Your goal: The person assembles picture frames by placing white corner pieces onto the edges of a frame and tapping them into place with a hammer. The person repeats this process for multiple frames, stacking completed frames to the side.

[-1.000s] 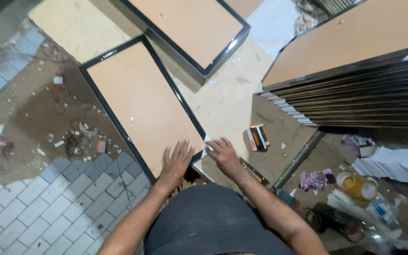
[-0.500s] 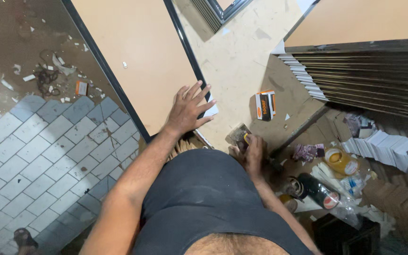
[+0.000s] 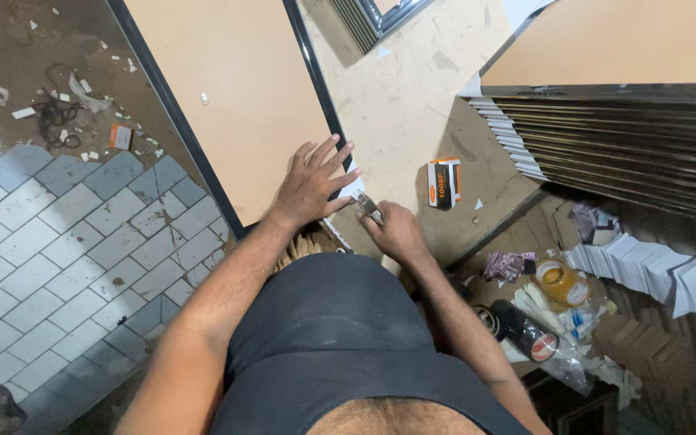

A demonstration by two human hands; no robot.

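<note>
The left hand (image 3: 309, 187) lies flat with fingers spread on the near corner of the black-framed tan panel (image 3: 235, 89), its grip open and holding nothing. Just right of that corner, the right hand (image 3: 396, 232) is closed around a small metal tool (image 3: 368, 205) whose tip touches the panel's edge. Further right of the panel, a small orange and black box (image 3: 445, 184) lies on the bench (image 3: 412, 105).
</note>
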